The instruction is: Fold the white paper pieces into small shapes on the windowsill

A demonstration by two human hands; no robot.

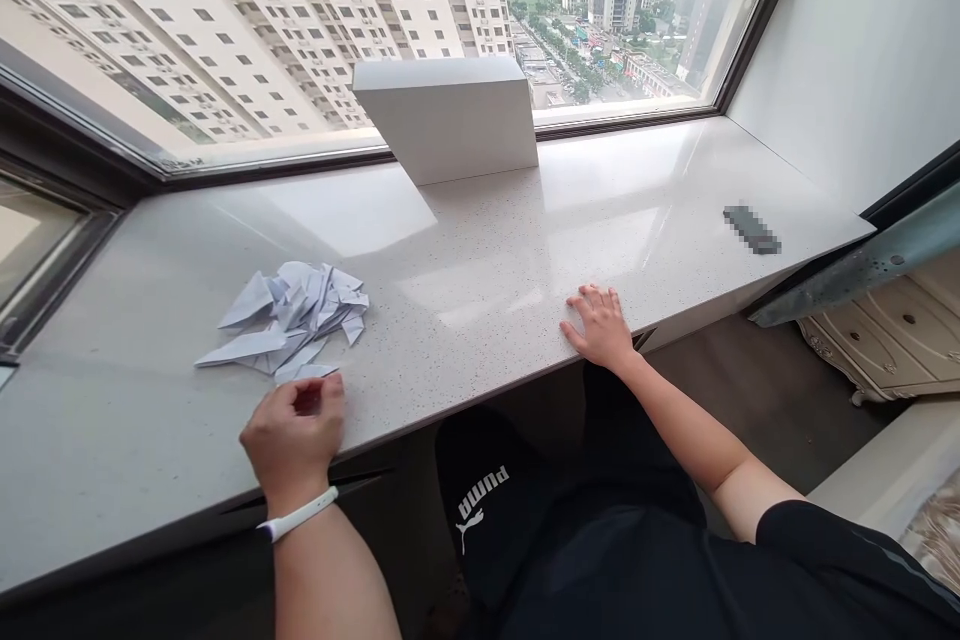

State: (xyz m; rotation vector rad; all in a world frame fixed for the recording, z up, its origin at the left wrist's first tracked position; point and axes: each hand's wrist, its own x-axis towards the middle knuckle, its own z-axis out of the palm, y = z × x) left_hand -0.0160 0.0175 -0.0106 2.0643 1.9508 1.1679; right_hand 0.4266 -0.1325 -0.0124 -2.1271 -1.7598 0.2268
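My left hand (295, 428), with a white band on its wrist, is at the near edge of a pile of folded white paper pieces (304, 310). Its fingers are curled in towards the thumb. One folded paper piece (306, 370) shows just beyond the knuckles; whether the fingertips pinch it or anything else is hidden. Far to the right, my right hand (600, 325) lies flat on the pale speckled windowsill counter (465, 320), close to its front edge, fingers stretched out and holding nothing.
A white box-like block (457, 120) stands upright against the window at the back. Towards the right end lies a small dark pixelated object (752, 229). Beyond the counter's front edge, a drawer cabinet (892, 330) stands at the lower right beside a light-blue curtain (847, 265).
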